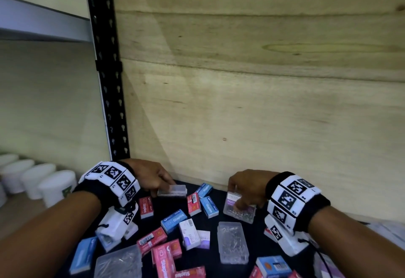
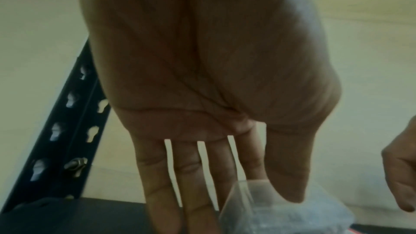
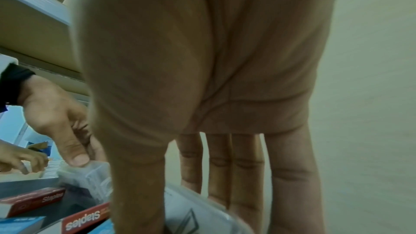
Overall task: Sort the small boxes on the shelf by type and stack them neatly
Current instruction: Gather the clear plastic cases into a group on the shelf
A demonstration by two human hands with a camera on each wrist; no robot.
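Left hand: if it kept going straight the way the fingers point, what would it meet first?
The left hand already grips a clear box at the shelf's back. Beyond it, only a narrow strip of dark mat shows before the plywood back wall, so likely the wall next; depth is uncertain.

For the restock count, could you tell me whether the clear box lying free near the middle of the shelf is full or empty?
Not empty: the clear box lies flat, and metal pins show through its lid. How full it is, I cannot tell.

head view downward, wrist views palm-close
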